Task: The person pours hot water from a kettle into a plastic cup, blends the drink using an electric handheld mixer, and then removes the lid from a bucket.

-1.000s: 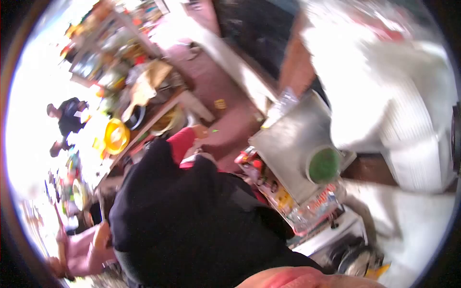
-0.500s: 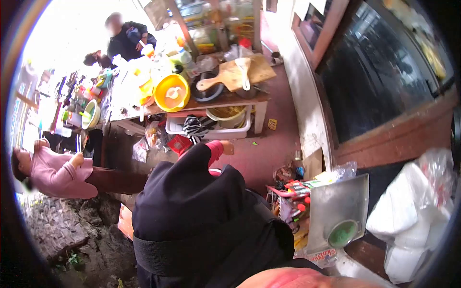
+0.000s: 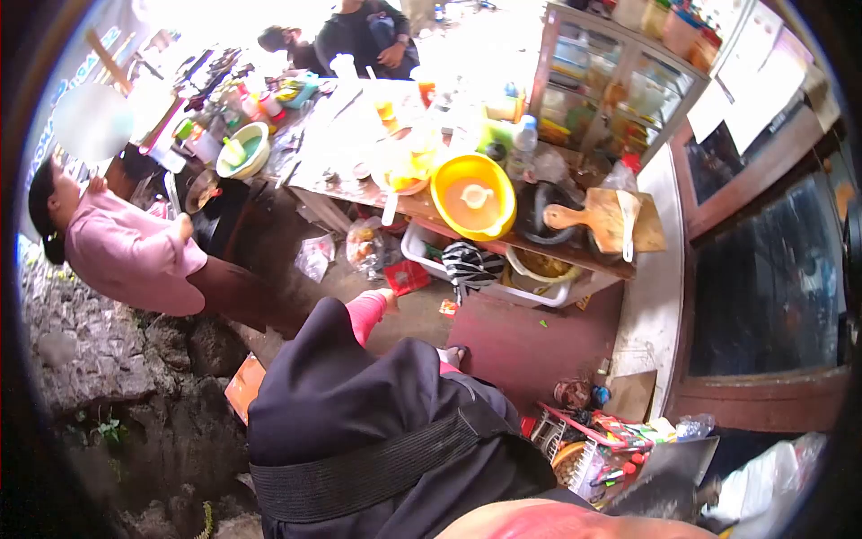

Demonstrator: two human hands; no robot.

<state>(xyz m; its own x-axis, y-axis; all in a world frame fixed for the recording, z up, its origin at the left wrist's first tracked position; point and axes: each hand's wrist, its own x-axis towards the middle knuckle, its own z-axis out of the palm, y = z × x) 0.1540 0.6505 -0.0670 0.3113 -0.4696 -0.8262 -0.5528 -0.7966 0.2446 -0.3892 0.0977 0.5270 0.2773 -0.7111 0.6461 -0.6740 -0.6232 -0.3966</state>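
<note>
A red packet [image 3: 407, 278] lay low by the front of a cluttered worktable, at the near left corner of a white tub [image 3: 535, 294], as I watched remotely through the head camera. Just below it in my view hung the wearer's left hand [image 3: 390, 301], at the end of a bright pink sleeve [image 3: 365, 315]; I could not tell whether its fingers were curled or loose, or whether they touched the packet (the hand showed small from up there). The right hand was outside my view, its state unknown to me.

A black-and-white striped cloth [image 3: 471, 266] draped over the tub's edge, beside a pale bucket [image 3: 537, 264] set inside. To the packet's left sat a clear plastic bag [image 3: 365, 248] with mixed contents. Above, on the worktable [image 3: 316, 195], stood a yellow basin [image 3: 455, 208] with a small pale bowl [image 3: 476, 196] in it, near a paddle-shaped wooden board [image 3: 588, 216] bearing a white spoon [image 3: 629, 225].

Farther out, a person in a pink top [image 3: 135, 242] stood at left, and a person in dark clothing [image 3: 359, 43] was beyond the table.
</note>
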